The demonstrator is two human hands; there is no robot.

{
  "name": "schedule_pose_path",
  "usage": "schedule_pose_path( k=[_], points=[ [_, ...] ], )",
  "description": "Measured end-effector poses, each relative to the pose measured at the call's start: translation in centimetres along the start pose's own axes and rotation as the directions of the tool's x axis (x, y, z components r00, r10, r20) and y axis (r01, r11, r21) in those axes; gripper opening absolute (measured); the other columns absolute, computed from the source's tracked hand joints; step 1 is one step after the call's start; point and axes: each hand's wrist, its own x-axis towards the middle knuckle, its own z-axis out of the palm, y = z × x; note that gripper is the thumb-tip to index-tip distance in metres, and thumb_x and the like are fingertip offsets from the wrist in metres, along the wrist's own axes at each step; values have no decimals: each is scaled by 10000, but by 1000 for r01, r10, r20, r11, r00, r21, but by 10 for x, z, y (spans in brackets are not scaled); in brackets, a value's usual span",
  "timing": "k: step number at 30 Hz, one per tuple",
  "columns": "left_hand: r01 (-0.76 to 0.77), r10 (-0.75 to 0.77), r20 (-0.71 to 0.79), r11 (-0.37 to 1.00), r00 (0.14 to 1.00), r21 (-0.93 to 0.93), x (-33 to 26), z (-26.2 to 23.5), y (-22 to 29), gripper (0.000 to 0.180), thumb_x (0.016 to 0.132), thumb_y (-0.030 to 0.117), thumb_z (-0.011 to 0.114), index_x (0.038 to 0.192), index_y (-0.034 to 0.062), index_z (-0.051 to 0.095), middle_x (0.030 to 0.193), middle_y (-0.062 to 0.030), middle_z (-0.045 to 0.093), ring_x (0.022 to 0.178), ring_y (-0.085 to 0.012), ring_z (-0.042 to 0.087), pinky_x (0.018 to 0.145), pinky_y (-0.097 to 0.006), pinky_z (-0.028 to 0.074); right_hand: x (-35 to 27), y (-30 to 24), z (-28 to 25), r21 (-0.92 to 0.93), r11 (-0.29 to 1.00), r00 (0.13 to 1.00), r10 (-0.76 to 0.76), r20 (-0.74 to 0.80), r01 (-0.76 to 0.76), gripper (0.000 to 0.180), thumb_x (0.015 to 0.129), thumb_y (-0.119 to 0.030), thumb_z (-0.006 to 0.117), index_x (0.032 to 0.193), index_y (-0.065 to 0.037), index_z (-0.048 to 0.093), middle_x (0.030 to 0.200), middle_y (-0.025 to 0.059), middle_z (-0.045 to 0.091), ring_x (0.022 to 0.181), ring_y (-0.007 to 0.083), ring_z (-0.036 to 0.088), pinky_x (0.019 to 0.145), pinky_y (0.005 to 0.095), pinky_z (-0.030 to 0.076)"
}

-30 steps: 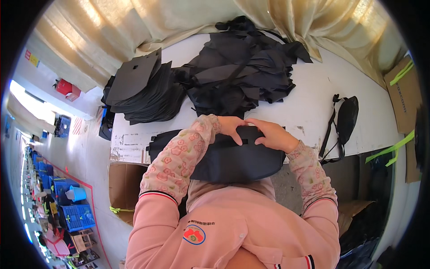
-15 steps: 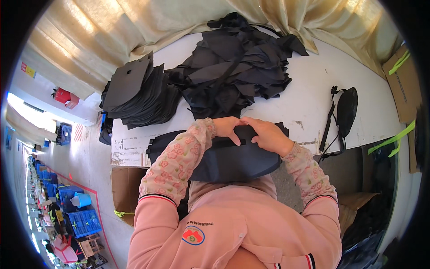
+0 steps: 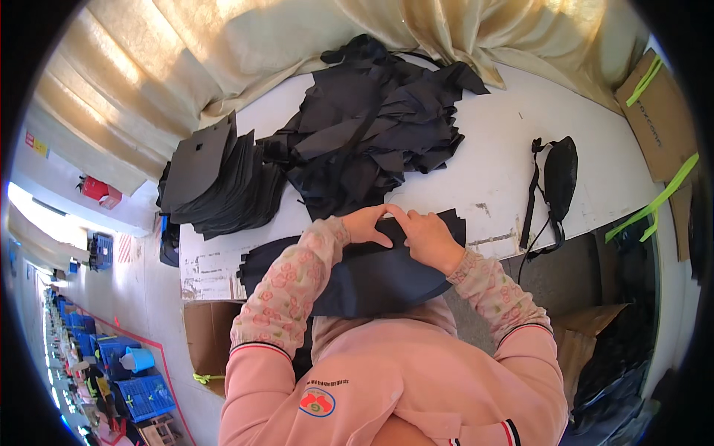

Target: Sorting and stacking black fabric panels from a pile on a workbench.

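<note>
A black fabric panel (image 3: 372,279) lies over the table's front edge and hangs toward my lap, its near edge curved. My left hand (image 3: 367,225) is closed on its far edge, thumb on the near side and fingers partly hidden behind. Close against it, my right hand (image 3: 430,239) grips the same edge, thumb and index finger drawn together. The fingertips of both hands meet at the middle of the panel. Beyond them lies a loose heap of black fabric pieces (image 3: 379,126). Stacked cut black panels (image 3: 201,175) stand at the left.
On the white table (image 3: 491,178), a black pouch with straps (image 3: 559,178) lies at the right. Beige curtains (image 3: 245,44) hang behind. Open cardboard boxes (image 3: 212,334) sit below the edge. Blue crates (image 3: 145,395) stand on the floor far left; a cardboard sheet (image 3: 647,123) leans right.
My right thumb has come in against the index finger. Both hands stay at the panel's far edge. The whole view has shifted a little, so the table sits lower and further left.
</note>
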Motion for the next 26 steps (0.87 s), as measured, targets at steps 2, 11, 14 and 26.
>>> schedule_pose_path(
  k=[2,11,14,26],
  points=[
    [64,-39,-164,987,986,145,-2,3,16,626,756,183,781,1290,47,485,1183,-155,603,1098,-287,584,971,-353,439,-3,14,6,105,993,999,46,15,-48,713,712,-60,736,1351,-111,425,979,138,608,853,348,605,758,417,467],
    [-56,214,-135,703,967,709,-44,92,27,770,793,473,689,1419,124,411,1511,-234,264,1412,-413,222,1119,-590,197,44,117,10,411,912,929,147,-339,6,409,776,-109,693,1170,-69,590,1167,214,534,1127,372,521,948,386,445],
    [-2,173,-163,693,971,721,-38,108,6,809,806,558,630,1452,145,374,1513,-232,269,1408,-418,226,1116,-605,161,83,165,8,277,955,829,238,-506,-105,330,749,-138,707,1075,-107,657,1315,239,481,1218,416,464,1010,454,409],
    [21,185,-214,707,959,707,-37,114,-23,858,779,564,657,1438,82,396,1525,-247,259,1420,-434,202,1127,-612,93,121,173,-5,-174,878,866,374,-333,-446,191,724,-220,635,869,-139,728,1154,46,604,1176,183,482,886,438,421]
  ],
)
